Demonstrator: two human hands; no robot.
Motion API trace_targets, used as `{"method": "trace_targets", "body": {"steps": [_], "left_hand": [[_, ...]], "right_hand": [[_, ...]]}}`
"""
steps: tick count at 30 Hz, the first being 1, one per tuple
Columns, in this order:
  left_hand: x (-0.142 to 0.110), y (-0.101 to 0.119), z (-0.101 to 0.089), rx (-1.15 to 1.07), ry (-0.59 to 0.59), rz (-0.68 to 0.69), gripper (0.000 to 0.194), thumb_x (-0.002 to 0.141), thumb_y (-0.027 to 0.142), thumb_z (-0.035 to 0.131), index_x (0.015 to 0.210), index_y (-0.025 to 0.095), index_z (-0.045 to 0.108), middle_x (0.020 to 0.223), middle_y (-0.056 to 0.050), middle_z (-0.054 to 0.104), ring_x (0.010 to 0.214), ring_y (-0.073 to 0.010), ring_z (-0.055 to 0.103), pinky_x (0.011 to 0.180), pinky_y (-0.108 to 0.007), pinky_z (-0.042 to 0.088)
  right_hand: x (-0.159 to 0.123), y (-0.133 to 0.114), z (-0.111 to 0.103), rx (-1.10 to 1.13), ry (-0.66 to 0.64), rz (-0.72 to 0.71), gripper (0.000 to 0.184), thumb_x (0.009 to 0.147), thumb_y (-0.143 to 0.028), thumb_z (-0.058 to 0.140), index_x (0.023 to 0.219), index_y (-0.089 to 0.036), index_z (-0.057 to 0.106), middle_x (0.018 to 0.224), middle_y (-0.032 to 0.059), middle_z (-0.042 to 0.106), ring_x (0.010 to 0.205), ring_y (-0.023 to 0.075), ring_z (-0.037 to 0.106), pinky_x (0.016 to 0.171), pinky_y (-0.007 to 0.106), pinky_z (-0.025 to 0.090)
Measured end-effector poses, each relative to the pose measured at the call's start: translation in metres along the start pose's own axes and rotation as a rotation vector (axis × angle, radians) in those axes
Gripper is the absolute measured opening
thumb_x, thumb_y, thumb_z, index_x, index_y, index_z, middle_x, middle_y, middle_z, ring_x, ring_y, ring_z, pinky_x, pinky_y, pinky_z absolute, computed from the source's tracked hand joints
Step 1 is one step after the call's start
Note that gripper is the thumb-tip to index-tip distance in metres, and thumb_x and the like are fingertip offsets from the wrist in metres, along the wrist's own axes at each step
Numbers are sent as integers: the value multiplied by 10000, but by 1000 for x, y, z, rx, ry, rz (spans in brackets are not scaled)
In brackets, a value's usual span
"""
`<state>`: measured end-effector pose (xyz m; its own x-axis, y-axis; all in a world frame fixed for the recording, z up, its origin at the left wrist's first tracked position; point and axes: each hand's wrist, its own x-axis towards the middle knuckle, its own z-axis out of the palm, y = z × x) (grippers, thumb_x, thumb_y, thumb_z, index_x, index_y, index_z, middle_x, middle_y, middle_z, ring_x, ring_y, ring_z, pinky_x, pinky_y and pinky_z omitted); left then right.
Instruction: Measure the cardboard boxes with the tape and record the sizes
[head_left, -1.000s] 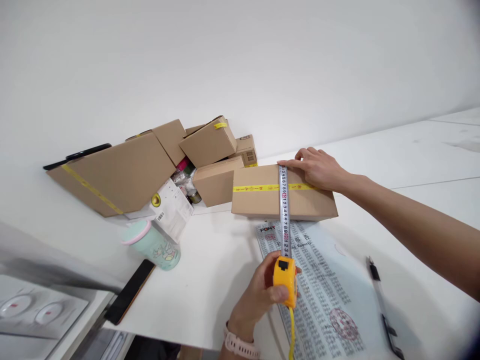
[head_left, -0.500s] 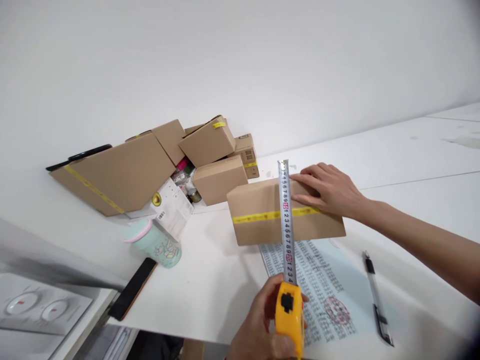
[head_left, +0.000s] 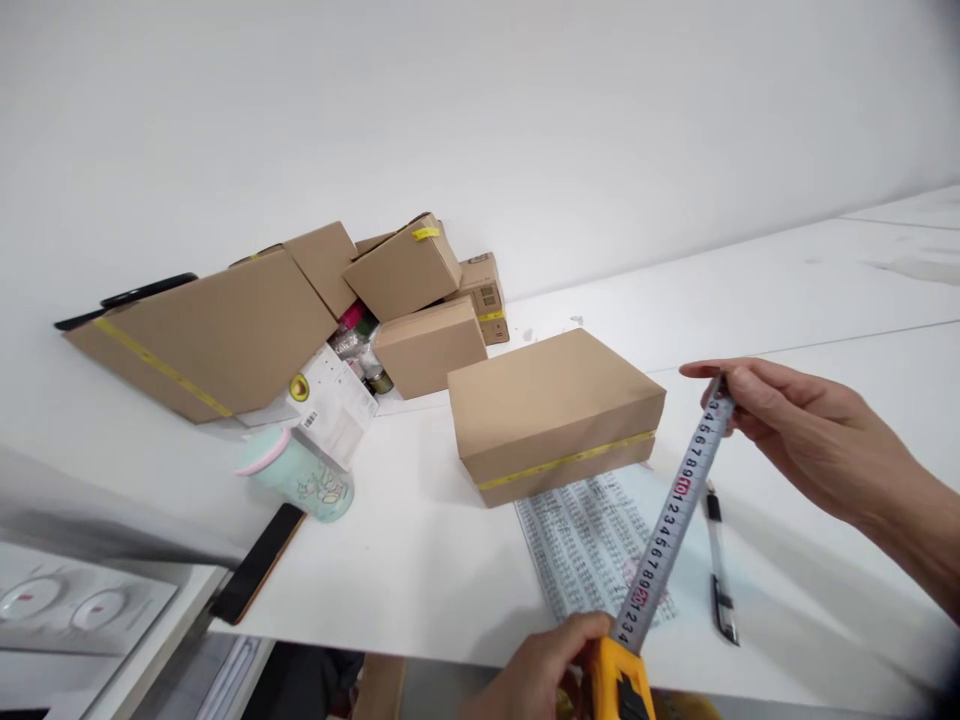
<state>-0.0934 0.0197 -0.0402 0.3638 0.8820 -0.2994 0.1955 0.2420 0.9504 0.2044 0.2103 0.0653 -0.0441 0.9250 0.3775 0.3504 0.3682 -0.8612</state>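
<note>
My left hand grips the yellow case of a tape measure at the bottom edge of the view. From it the silver blade runs up and to the right, its numbers facing me. My right hand pinches the blade's far end between thumb and fingers, which hide the tip. Left of the blade, a cardboard box with yellow tape along its front side lies on the white table, apart from both hands. Partly under it is a printed sheet with dense text.
A black-capped pen lies right of the sheet. At the left stand a mint tumbler, a dark flat object, a white carton and a large cardboard box. More boxes are stacked against the wall.
My right hand has left the box and now holds the blade's end. The blade has swung right, off the box front. The box lies turned, with its broad top showing.
</note>
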Motion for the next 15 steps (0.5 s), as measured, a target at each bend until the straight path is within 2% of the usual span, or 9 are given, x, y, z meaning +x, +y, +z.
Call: {"method": "trace_targets", "body": {"steps": [1, 3, 5, 7, 9, 10, 12, 15], "left_hand": [[0, -2, 1, -3, 8, 10, 839, 647, 334, 865, 1431, 324, 567, 1202, -83, 659, 951, -247, 648, 863, -348, 534], [1, -1, 3, -33, 20, 27, 1037, 621, 307, 879, 1548, 327, 414, 1261, -94, 633, 999, -262, 637, 932, -388, 505], [4, 10, 7, -74, 24, 41, 1285, 542, 264, 914, 1623, 307, 222, 1304, -110, 608, 1052, -286, 617, 986, -427, 469], [6, 27, 11, -112, 51, 51, 1432, 484, 221, 925, 1642, 287, 85, 1342, -123, 582, 1125, -314, 585, 1011, -437, 444], [7, 45, 16, -112, 86, 59, 1422, 510, 199, 893, 1641, 280, 36, 1353, -122, 573, 1170, -322, 560, 1005, -424, 441], [8, 53, 17, -98, 105, 68, 1386, 535, 201, 869, 1640, 275, 37, 1338, -118, 581, 1161, -316, 563, 992, -417, 446], [11, 64, 17, -40, 149, 102, 1296, 582, 219, 825, 1635, 252, 70, 1281, -113, 609, 1101, -301, 589, 967, -414, 460], [21, 68, 12, 177, 326, 137, 1109, 668, 261, 783, 1604, 238, 189, 1299, -130, 611, 1119, -317, 598, 1003, -457, 455]], "right_hand": [[-6, -1, -2, 103, -4, 88, 405, 931, -632, 508, 1069, -340, 751, 877, 88, 704, 789, 276, 666, 689, 407, 576], [-24, -3, 1, 170, -60, 153, 381, 872, -661, 585, 1017, -362, 771, 758, 70, 662, 721, 269, 632, 642, 407, 559], [-49, -6, 12, 125, -172, 142, 371, 866, -657, 591, 1025, -376, 775, 686, 54, 637, 666, 259, 616, 598, 401, 553], [-76, -9, 28, 115, -336, 116, 356, 895, -623, 570, 1035, -366, 770, 742, 55, 685, 664, 251, 636, 576, 394, 561], [-96, -8, 42, 110, -464, 81, 338, 923, -582, 552, 1082, -356, 747, 833, 55, 733, 717, 255, 676, 594, 390, 571], [-103, -6, 47, 80, -486, 59, 339, 934, -570, 539, 1113, -353, 728, 841, 50, 741, 716, 252, 684, 590, 386, 564], [-106, 5, 49, -54, -443, 33, 346, 951, -570, 501, 1121, -338, 695, 804, 40, 742, 656, 244, 677, 577, 384, 535], [-97, 35, 39, -382, -278, 86, 403, 941, -646, 432, 902, -297, 629, 657, 34, 697, 526, 247, 629, 508, 376, 448]]}}
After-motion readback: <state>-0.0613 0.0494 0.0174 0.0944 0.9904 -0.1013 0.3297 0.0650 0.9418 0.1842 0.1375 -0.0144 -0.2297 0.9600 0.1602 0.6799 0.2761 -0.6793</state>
